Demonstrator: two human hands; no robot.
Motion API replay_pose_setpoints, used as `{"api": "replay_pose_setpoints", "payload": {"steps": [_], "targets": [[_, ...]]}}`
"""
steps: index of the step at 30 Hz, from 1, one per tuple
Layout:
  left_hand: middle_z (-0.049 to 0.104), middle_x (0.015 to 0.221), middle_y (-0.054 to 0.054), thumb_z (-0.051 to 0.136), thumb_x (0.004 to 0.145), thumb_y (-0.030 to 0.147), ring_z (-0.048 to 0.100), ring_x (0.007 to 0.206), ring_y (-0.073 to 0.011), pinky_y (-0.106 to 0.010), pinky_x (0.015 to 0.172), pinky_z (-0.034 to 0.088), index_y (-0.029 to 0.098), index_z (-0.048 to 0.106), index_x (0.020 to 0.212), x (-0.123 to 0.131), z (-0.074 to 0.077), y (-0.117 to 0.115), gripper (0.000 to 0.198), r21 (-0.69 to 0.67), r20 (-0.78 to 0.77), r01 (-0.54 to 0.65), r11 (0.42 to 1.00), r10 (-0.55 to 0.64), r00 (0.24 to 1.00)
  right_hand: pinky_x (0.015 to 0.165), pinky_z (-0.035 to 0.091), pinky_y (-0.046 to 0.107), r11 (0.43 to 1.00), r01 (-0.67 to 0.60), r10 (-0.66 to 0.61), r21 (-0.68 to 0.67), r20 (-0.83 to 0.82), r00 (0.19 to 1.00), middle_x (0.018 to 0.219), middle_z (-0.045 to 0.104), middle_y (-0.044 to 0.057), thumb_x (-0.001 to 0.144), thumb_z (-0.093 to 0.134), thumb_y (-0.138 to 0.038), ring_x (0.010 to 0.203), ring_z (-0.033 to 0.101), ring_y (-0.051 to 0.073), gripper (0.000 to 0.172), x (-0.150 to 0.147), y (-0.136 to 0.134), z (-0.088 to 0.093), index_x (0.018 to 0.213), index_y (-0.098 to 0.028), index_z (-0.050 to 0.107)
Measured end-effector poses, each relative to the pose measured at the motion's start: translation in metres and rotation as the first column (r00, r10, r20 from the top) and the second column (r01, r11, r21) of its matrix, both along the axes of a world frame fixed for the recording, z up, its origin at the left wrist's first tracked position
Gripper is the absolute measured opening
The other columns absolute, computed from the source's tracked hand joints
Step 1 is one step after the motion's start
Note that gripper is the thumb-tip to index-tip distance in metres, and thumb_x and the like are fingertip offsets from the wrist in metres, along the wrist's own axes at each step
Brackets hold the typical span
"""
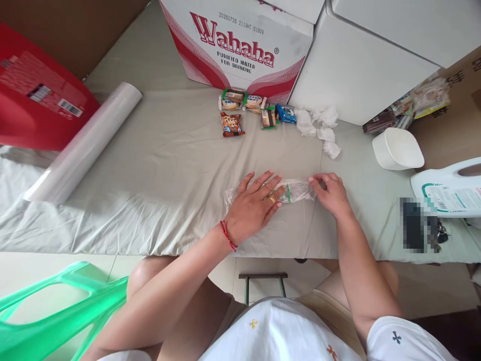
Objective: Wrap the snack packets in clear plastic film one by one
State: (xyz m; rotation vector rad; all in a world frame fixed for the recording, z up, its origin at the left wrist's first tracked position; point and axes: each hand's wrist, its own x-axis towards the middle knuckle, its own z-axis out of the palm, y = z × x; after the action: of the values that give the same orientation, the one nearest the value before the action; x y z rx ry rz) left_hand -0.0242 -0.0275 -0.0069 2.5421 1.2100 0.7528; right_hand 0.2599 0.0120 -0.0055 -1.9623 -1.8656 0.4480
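Note:
A strip of transparent plastic film (300,191) lies on the cloth-covered surface in front of me. Under it, or wrapped in it, a small packet with a green edge (287,193) shows beside my left fingers; the rest of the packet is hidden. My left hand (255,203), with a ring and a red cord bracelet, rests flat over the film with its fingers spread. At the film's right end, my right hand (330,192) pinches the edge between thumb and fingertips.
Several wrapped snacks (232,124) and crumpled white tissues (306,123) lie before a Wahaha carton (240,50). To the left are a film roll (84,143) and red container (41,95). A white bowl (397,149) and bottle (449,188) stand right; a green bag (67,311) hangs below.

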Motion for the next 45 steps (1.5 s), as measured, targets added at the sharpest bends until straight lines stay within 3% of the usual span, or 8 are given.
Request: {"api": "replay_pose_setpoints", "payload": {"steps": [4,9,15,24,31,34,38,45], "targets": [[0.056,0.160,-0.002,0.039,0.109,0.020,0.042,0.155,-0.0272,-0.058,0.130,0.023,0.028,0.060,0.150,0.007,-0.004,0.003,0.047,-0.046,-0.100,0.082,0.996,-0.086,0.991,0.096,0.046,0.048,0.996,-0.077,0.076,-0.032,-0.052,0.996,0.098,0.066,0.012,0.084,0.067,-0.062,0.105,0.054,0.032,0.037,-0.006,-0.009,0.004,0.082,-0.025,0.069],[0.053,0.162,-0.001,0.040,0.107,0.014,0.049,0.149,-0.0281,-0.058,0.127,0.028,0.031,0.060,0.150,0.014,-0.007,0.003,0.051,-0.136,-0.189,0.061,0.989,-0.086,0.978,0.063,0.045,0.031,0.988,-0.024,-0.052,-0.151,-0.482,0.875,0.073,0.057,-0.001,0.081,0.071,-0.055,0.066,0.052,0.017,0.034,-0.015,-0.007,0.021,0.080,-0.026,0.053],[0.055,0.161,-0.007,0.050,0.103,0.024,0.048,0.149,-0.0337,-0.058,0.119,0.041,0.026,0.060,0.149,0.015,-0.001,0.001,0.047,-0.274,-0.003,0.057,0.960,-0.060,0.998,0.048,0.039,0.026,0.985,0.132,-0.175,-0.116,-0.689,0.704,0.068,0.058,-0.003,0.077,0.077,-0.057,0.053,0.047,0.013,0.039,-0.071,-0.010,0.027,0.086,-0.026,0.056],[0.065,0.147,-0.019,0.047,0.094,0.018,0.066,0.133,-0.0239,-0.042,0.108,0.057,0.016,0.050,0.147,-0.020,-0.005,0.018,0.053,-0.734,0.547,0.219,0.643,0.368,0.752,0.067,0.050,0.032,0.988,-0.084,0.119,0.131,-0.287,0.951,0.090,0.067,0.005,0.100,0.055,-0.035,0.077,0.062,0.019,0.017,-0.135,-0.043,0.001,0.102,-0.026,0.070],[0.077,0.130,-0.006,0.050,0.092,0.016,0.067,0.122,-0.0236,-0.047,0.110,0.053,0.022,0.078,0.110,-0.023,0.018,0.015,0.034,-0.425,0.486,-0.029,0.905,0.255,0.836,0.090,0.054,0.050,0.923,-0.329,0.315,0.199,0.096,0.944,0.122,0.066,0.012,0.098,0.055,-0.015,0.103,0.056,0.032,0.047,-0.143,-0.076,-0.018,0.140,-0.033,0.066],[0.080,0.123,-0.003,0.049,0.095,0.017,0.070,0.114,-0.0208,-0.042,0.105,0.056,0.025,0.080,0.107,-0.023,0.016,0.018,0.034,-0.446,0.506,0.157,0.881,0.104,0.856,0.099,0.051,0.056,0.915,-0.366,0.354,0.171,0.099,0.930,0.136,0.064,0.009,0.095,0.060,-0.011,0.115,0.054,0.035,0.052,-0.137,-0.089,-0.021,0.139,-0.038,0.067],[0.078,0.121,-0.005,0.054,0.092,0.017,0.071,0.113,-0.0215,-0.041,0.102,0.056,0.023,0.080,0.096,-0.017,0.002,0.021,0.028,-0.510,0.479,0.111,0.853,0.174,0.860,0.105,0.051,0.055,0.886,-0.391,0.425,0.251,-0.101,0.899,0.137,0.067,0.006,0.098,0.062,-0.020,0.124,0.054,0.032,0.029,-0.119,-0.092,-0.011,0.119,-0.035,0.076],[0.063,0.108,-0.005,0.059,0.086,0.016,0.059,0.072,-0.0108,-0.030,0.073,0.057,0.019,0.074,0.087,-0.006,-0.006,0.022,0.016,-0.543,0.462,0.080,0.836,0.218,0.860,0.078,0.059,0.037,0.978,-0.011,0.102,0.209,-0.432,0.896,0.102,0.064,0.006,0.102,0.059,-0.044,0.085,0.064,0.019,0.030,-0.105,-0.055,-0.009,0.127,-0.033,0.072]]}}
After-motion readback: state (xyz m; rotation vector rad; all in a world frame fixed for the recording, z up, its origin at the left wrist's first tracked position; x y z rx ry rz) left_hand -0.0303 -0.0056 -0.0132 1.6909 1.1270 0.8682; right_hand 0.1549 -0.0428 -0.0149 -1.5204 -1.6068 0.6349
